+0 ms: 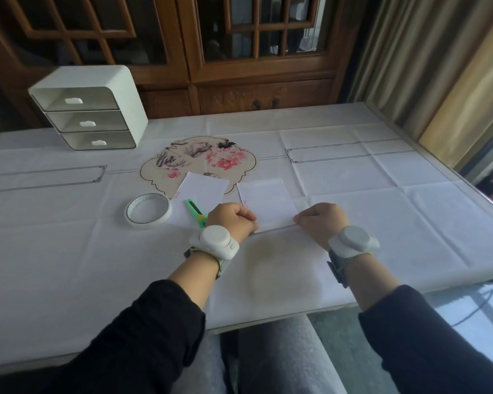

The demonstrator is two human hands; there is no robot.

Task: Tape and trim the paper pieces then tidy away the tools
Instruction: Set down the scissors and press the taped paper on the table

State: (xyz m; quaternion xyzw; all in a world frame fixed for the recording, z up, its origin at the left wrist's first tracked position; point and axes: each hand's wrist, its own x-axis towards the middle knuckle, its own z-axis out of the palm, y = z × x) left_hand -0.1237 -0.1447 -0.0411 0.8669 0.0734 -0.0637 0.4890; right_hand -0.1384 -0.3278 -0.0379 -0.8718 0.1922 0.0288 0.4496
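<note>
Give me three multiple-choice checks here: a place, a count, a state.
1. Where is the tape roll relative to the green cutter? A. left of it B. right of it C. on it
2. How many drawers has the white drawer unit? A. two B. three C. four
3. What are the left hand and right hand doing? A. both pinching the paper piece's near edge B. resting flat C. holding tools
A: the roll sits left of the cutter. B: three handled fronts are stacked. A: each hand's fingers pinch that edge.
</note>
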